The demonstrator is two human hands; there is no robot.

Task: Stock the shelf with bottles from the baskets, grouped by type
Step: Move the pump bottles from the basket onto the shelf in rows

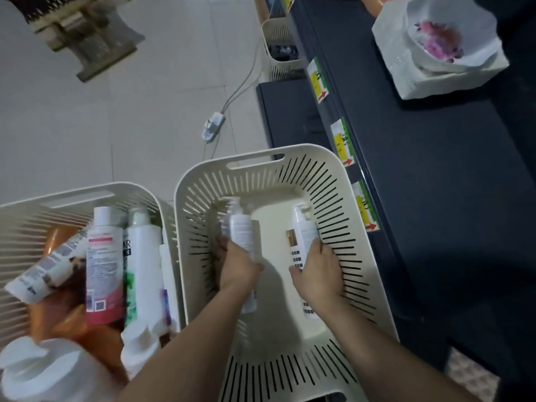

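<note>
While held inside the cream slotted plastic basket [200,181], a plain white pump bottle [241,230] is gripped by the left hand [236,268] and a gold-labelled white pump bottle [303,232] by the right hand [319,269], fingers curled.

Of the person, only two arms are in view. The left grip [236,268] and the right grip [319,271] are bare hands. The left forearm [179,343] and the right forearm [385,352] are bare too, uncovered from the wrist to the picture's lower edge. The nails are too blurred to tell.
</note>
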